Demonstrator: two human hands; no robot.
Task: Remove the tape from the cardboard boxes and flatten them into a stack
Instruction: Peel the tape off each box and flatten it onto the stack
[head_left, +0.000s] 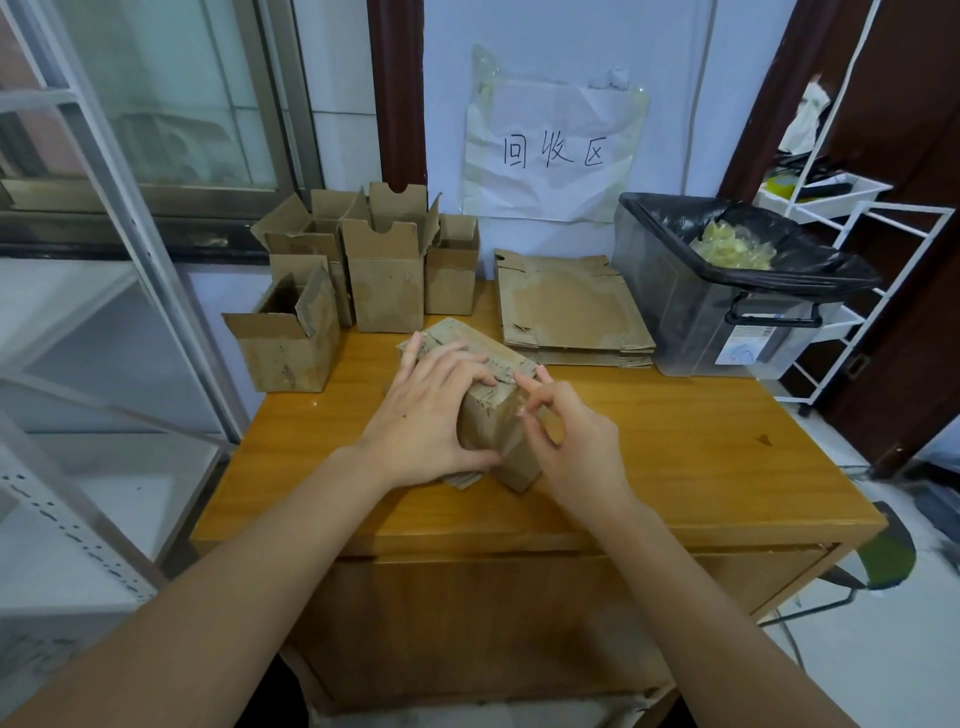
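We have a closed cardboard box (493, 415) lying on the wooden bench (675, 457), near its middle and just in front of the flattened stack (566, 306). Our left hand (431, 421) is pressed down on the box, palm over its top and left side, fingers spread across the upper face and the thumb hooked around the near lower edge, so it grips the box firmly. Our right hand (566, 436) sits at the box's right side, its forefinger and thumb drawn close together at the top edge where a strip of clear tape (506, 376) runs; we cannot tell whether the fingertips actually have hold of the tape.

Behind the box and to its left stands a cluster of open boxes (384, 260) with their flaps up, one more open box (291, 338) standing nearer the bench's left edge. Behind the box and to its right the flattened stack rests flat against the wall. To the right of that stack a clear bin (717, 312) lined with a black bag (810, 254) holds crumpled yellowish tape scraps (732, 247). On the wall above the stack hangs a paper sign (556, 150) with handwritten characters.
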